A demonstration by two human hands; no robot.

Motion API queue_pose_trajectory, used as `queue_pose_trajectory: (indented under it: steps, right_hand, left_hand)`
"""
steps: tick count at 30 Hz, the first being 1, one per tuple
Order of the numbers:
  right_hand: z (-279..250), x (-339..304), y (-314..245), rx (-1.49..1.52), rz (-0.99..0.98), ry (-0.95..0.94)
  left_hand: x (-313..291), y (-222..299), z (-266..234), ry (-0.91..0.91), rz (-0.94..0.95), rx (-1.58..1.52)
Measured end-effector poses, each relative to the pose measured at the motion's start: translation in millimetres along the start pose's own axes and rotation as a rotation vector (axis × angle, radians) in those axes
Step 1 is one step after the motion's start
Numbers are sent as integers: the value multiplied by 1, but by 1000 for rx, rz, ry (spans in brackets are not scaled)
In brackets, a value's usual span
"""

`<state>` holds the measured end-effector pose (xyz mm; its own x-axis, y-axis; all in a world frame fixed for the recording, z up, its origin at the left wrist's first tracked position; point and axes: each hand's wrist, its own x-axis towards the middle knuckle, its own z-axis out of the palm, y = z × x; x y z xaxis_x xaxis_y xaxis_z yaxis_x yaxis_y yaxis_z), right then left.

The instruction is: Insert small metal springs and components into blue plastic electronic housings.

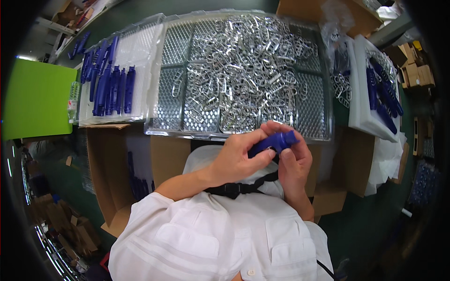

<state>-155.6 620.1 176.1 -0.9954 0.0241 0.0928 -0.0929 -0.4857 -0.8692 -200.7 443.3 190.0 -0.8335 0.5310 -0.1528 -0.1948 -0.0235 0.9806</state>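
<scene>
White shirt [187, 239], just before the clip tray [169, 110] | left hand [240, 154] and right hand [296, 161] together, both clamped round a blue plastic part [278, 141] by the tray's near edge | looks light, stiff, rather slick, I'd judge; hold it mid-barrel

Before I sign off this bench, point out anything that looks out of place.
The metal clips are heaped across the dividers of the clear tray instead of kept within compartments, which looks untidy. More clips lie past its right edge, near a plastic bag, perhaps spilled.
</scene>
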Motion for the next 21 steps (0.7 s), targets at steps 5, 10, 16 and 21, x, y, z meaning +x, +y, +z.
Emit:
queue_pose_trajectory:
  steps: [5, 10, 16, 21]
  right_hand:
    - [0, -9, 1, -56, 30, 38]
    - [4, -8, -1, -14, 39, 31]
    - [10, -9, -3, 65, 28, -2]
    - [10, -8, -3, 25, 36, -7]
  left_hand:
    - [0, 14, 1, -7, 86, -65]
    - [-2, 13, -7, -95, 27, -117]
    - [-5, 9, -2, -111, 51, -187]
    - [-6, 3, 1, -115, 15, -283]
